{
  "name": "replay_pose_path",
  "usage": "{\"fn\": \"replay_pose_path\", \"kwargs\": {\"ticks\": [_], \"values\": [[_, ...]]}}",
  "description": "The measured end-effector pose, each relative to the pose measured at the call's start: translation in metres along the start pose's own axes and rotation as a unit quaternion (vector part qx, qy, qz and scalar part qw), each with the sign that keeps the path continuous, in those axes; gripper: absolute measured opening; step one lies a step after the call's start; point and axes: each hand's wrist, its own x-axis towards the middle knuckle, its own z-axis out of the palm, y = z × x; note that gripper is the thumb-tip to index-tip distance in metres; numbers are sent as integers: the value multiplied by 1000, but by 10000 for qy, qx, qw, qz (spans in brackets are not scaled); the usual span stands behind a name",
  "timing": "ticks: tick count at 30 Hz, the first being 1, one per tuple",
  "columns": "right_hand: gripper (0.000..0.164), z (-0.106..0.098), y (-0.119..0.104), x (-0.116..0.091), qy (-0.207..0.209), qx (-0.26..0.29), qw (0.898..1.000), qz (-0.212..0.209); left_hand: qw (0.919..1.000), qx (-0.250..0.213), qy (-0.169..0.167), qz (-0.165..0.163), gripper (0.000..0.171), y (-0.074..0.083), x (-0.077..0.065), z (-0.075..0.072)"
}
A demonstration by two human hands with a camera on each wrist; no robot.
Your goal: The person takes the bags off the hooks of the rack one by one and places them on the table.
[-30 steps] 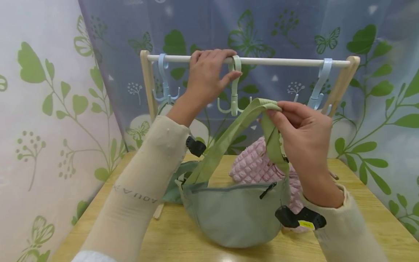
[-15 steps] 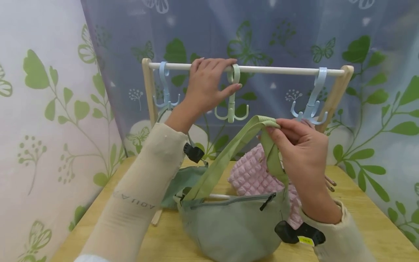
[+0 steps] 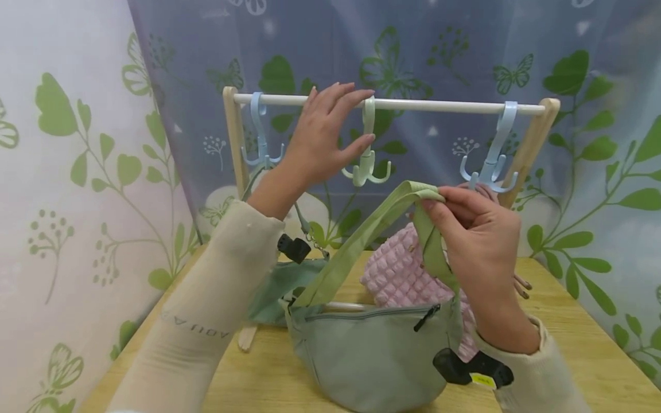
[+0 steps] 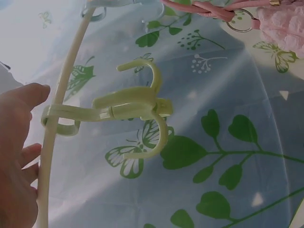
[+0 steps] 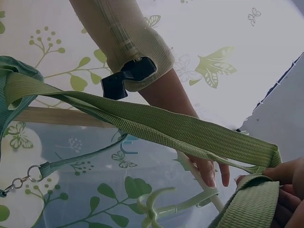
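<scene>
My right hand (image 3: 480,246) pinches the light green strap (image 3: 353,246) of a grey-green crossbody bag (image 3: 377,355), near the top of its loop. Below it the bag hangs upright, low over the table. At the white rail (image 3: 428,105) my left hand (image 3: 320,135) is raised behind a pale green swivel hook (image 3: 368,166), fingers spread and nearly straight. In the left wrist view, the thumb stands apart from the green hook's loop (image 4: 61,114), which goes over the rail. Two upturned prongs (image 4: 154,71) of this hook show there, with nothing on them.
Blue hooks hang at the rail's left (image 3: 260,137) and right (image 3: 496,155). A teal bag (image 3: 294,281) hangs by its strap from the left one; a pink quilted bag (image 3: 397,269) is on the right. Wooden posts (image 3: 527,155) stand on the wooden table (image 3: 578,332).
My left fingers have loosened from the rail and the hand has shifted slightly left. The green hook has turned and tilted a little. My right hand keeps its pinch on the strap.
</scene>
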Motion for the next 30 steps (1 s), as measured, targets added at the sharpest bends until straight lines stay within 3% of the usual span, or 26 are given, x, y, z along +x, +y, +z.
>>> {"fn": "replay_pose_path", "kwargs": {"ticks": [4,9,19,25,30], "values": [[19,-1,-1,-1,27,22,10000,27,9998,-194,37,2,55,1,-4,-4],[19,-2,-2,-1,73,80,9999,-19,9979,-520,330,208,53,5,-14,-9],[16,-4,-4,1,179,452,9988,9,9882,-1248,635,613,50,24,-48,-10],[16,-4,-6,2,212,467,9987,24,9858,-1591,457,264,52,33,-73,-2],[15,-4,-7,2,216,458,9987,27,9827,-1850,1,71,53,35,-87,6]]}}
